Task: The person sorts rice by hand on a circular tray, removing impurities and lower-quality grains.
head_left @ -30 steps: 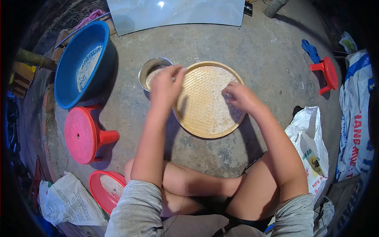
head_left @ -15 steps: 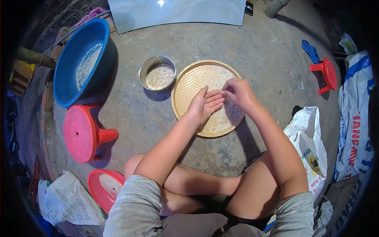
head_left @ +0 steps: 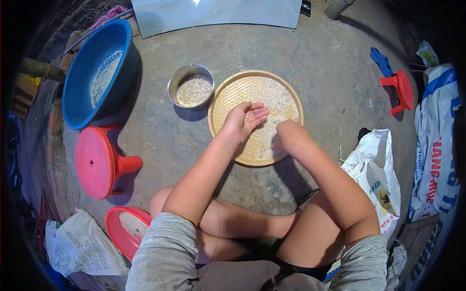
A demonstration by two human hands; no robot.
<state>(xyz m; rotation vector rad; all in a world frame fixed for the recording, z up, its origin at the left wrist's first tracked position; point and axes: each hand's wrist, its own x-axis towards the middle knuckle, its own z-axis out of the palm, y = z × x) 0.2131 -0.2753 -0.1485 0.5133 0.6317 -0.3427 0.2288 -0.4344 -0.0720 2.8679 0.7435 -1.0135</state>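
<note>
A round woven bamboo winnowing tray lies on the concrete floor, pale rice-like grains spread mostly over its right half. My left hand is held palm up and cupped above the tray's middle, fingers together, with a few small bits, apparently grains, in the palm. Over the tray's right side, my right hand points down at the grains; its fingertips are hidden behind the hand and blurred. Just left of the tray stands a metal pot partly filled with similar grains.
To the left are a tilted blue basin with pale grains, a red stool and a red basin also holding grains. White sacks lie on the right, near another red stool. A shiny panel is at the back.
My right hand has left my left fingertips and moved down and slightly right to the grains. My left hand has shifted slightly left and its fingers have curled more.
</note>
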